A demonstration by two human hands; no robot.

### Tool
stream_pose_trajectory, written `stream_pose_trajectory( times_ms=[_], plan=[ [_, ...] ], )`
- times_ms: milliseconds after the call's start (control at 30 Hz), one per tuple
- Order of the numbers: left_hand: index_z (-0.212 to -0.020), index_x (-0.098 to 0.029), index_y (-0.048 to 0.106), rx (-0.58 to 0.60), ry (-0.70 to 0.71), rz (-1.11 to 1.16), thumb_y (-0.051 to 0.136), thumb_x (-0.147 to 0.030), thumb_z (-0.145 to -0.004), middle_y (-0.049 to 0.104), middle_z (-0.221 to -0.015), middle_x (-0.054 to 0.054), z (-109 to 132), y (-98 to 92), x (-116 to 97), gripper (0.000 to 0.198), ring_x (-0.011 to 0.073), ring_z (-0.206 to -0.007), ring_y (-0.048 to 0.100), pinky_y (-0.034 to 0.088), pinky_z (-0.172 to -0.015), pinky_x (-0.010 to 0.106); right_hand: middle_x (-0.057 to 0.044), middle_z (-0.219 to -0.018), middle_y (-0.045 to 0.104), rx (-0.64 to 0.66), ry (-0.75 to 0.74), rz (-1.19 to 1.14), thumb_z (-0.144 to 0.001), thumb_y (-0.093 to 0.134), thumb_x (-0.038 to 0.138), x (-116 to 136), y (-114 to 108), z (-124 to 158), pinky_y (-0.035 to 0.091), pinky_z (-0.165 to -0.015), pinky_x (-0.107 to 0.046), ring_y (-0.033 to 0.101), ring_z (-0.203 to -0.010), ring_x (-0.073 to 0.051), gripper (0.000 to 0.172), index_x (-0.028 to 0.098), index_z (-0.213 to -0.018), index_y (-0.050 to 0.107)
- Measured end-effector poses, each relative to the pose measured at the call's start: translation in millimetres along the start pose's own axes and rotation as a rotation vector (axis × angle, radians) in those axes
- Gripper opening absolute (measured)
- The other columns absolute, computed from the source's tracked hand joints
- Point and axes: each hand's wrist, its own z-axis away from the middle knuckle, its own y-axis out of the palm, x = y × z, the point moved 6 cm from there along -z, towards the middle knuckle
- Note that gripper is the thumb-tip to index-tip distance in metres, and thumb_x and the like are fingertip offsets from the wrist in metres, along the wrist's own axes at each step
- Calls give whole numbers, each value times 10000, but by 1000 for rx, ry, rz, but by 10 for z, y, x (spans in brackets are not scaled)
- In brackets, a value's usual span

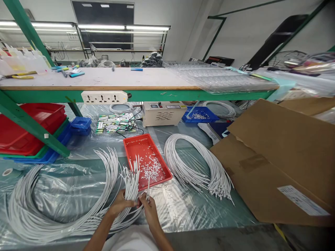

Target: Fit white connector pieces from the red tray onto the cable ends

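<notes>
- Clutter first: a red tray (160, 156) with small white bits scattered in it sat right behind the hands, nearly touching the fanned cable tips.
- To the right of the tray lay a second coil of white cables (193, 164), loose ends pointing toward the near edge, and beyond that a big flattened cardboard box (274, 157) took up the right side of the table.
- Further back under the green shelf were a beige control box (163, 113), a white power strip (104, 97) on the shelf edge, a blue tray (200, 114) and a small blue bin (81, 123).
- Stacked red trays (31, 125) sat at far left behind a slanted green frame brace (34, 129).
- The whole table was covered in crinkly clear plastic sheet (65, 188).
- Left hand (121, 204) was closed around the white cable bundle (130, 184) near its ends; the tips fanned up above the fingers and the rest swept out in a wide loop to the left across the plastic.
- Right hand (149, 209) was just beside the left one, thumb and fingers pinched on a single cable (148, 186) that stood almost upright, its tip over the near rim of the red tray.
- Nothing got between the hands and the cables; the tray was the only thing close.
</notes>
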Motion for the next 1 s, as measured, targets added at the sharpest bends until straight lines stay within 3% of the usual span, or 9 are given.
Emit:
stream_pose_trajectory(
  times_ms=[133,300,500,733,1000],
  plan=[
    [-859,-104,661,-18,-6,42,781,-197,-472,675,-754,51,-6,-8,20,416,188,-699,587,457,-690,281,40,-577,476,-10,-74,15,-680,651,376,68,15,4,407,-550,-235,475,-540,-111,258,162,-671,507],
    [-866,-99,675,18,4,41,773,-204,-485,677,-784,68,-15,15,1,408,216,-755,586,450,-733,311,19,-580,501,-35,-57,34,-664,648,359,48,-28,-11,413,-542,-239,466,-546,-117,237,145,-663,546],
    [-794,-107,679,-118,-17,43,769,-210,-439,647,-740,42,15,-73,21,381,196,-727,549,410,-705,279,35,-522,482,-126,-14,-36,-618,608,291,-3,-103,5,398,-505,-224,450,-509,-112,171,168,-608,491],
    [-730,-113,675,-73,-1,41,764,-268,-433,592,-670,19,32,-15,-41,347,155,-664,475,368,-629,244,71,-476,397,-54,-10,4,-663,643,390,-20,-26,-16,349,-418,-204,366,-417,-76,329,124,-852,602],
    [-727,-122,674,-83,-34,27,734,-224,-448,613,-685,24,33,-19,-1,303,163,-674,494,387,-654,252,28,-500,468,-56,-11,60,-655,651,431,-17,-50,-58,347,-411,-207,384,-415,-72,348,98,-756,649]
  ],
)
